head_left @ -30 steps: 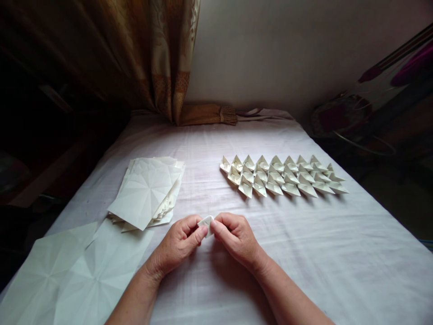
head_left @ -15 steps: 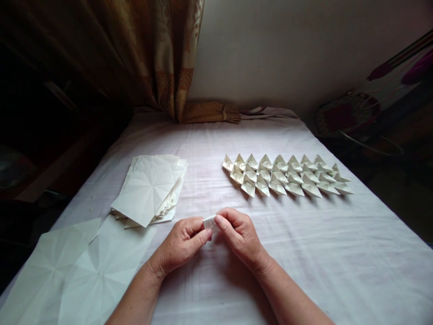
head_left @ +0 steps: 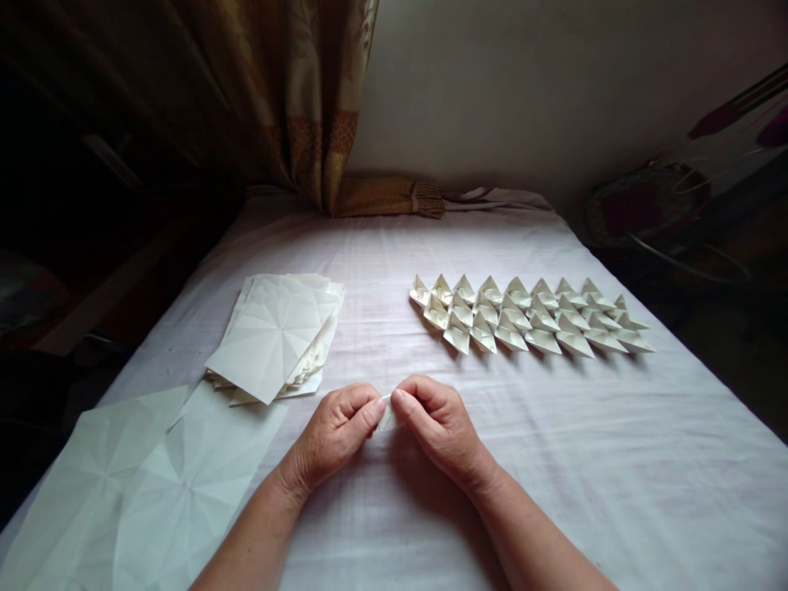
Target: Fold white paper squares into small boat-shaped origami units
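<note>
A small folded piece of white paper [head_left: 387, 419] is pinched between my two hands, just above the sheet-covered surface. My left hand [head_left: 341, 427] grips its left edge between thumb and fingers. On its right edge, my right hand [head_left: 440, 423] pinches in the same way, fingers curled. Most of the paper is hidden behind the thumbs. Beyond my right hand stand rows of pointed folded paper pieces [head_left: 514, 316], set closely together. A stack of creased paper sheets [head_left: 271, 328] lies beyond my left hand.
Two larger creased sheets lie at the front left, one a paler paper sheet [head_left: 185, 484] overlapping another paper sheet [head_left: 92, 468]. A patterned curtain [head_left: 308, 107] hangs at the back over a lilac-white cloth [head_left: 554, 460]. Dark clutter borders both sides.
My left thumb has shifted up to the paper's top edge, and the paper now hangs lower between my thumbs. Both hands keep hold. The view has shifted slightly.
</note>
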`<state>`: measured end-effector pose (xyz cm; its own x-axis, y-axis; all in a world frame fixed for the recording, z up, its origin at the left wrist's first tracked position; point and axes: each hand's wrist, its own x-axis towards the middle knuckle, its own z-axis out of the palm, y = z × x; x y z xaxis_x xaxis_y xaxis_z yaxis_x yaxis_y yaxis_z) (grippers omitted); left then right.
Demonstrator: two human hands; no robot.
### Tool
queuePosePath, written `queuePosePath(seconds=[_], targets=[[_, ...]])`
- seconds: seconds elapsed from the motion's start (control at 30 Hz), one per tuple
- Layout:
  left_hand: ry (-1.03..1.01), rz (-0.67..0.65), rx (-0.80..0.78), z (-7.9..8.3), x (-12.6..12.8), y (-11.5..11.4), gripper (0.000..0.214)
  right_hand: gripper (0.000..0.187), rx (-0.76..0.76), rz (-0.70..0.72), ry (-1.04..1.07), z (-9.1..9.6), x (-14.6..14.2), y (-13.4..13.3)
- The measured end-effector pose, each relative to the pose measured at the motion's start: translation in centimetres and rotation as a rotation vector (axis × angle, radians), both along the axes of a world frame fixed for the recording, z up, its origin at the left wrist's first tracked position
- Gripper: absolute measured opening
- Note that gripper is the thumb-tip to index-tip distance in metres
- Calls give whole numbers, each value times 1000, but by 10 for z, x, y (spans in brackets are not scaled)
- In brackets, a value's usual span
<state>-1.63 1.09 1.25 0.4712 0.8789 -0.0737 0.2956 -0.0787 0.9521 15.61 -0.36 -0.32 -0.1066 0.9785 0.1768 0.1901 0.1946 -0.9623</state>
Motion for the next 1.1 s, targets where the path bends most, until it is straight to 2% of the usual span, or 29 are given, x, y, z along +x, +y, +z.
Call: queuePosePath(seconds=[0.27, 0.57, 0.87, 1.1], targets=[[23, -35, 82, -3, -1, 1, 37, 24, 2, 23, -42, -1, -1, -1], [72, -2, 91, -4, 3, -2, 37, 28, -34, -73, 54, -3, -2, -1], [-65, 105, -93, -6, -1, 1, 38, 33, -170, 37, 68, -2, 2, 3], [-2, 107, -49, -4, 2, -1, 38, 33, -63, 60, -48, -2, 2, 0]])
